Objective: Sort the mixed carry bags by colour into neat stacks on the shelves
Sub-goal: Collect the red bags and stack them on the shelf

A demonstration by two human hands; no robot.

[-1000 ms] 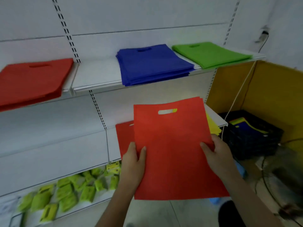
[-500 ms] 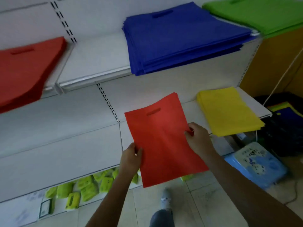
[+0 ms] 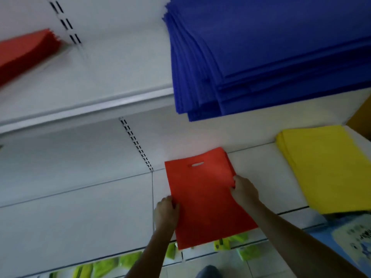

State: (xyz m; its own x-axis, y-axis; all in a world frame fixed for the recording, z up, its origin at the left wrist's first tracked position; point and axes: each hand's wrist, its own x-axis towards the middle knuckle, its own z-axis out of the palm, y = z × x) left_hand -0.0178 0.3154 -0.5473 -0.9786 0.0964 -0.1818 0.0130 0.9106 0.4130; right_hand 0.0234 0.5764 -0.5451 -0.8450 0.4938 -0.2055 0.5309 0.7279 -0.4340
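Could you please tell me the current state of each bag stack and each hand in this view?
Red bags: held at both side edges, handle cut-out pointing away, over the lower shelf.
Left hand: grips the red bags' left edge.
Right hand: grips their right edge.
Blue stack: lying on the upper shelf, edges fanned.
Yellow stack: lying flat on the lower shelf.
Red stack: on the upper shelf, blurred.

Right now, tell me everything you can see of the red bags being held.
The red bags form a thin bundle of flat, matte, fabric-like rectangles with an oval handle cut-out near the far edge. They lie tilted on the lower shelf, the near end overhanging its front. The left hand and right hand grip opposite sides.
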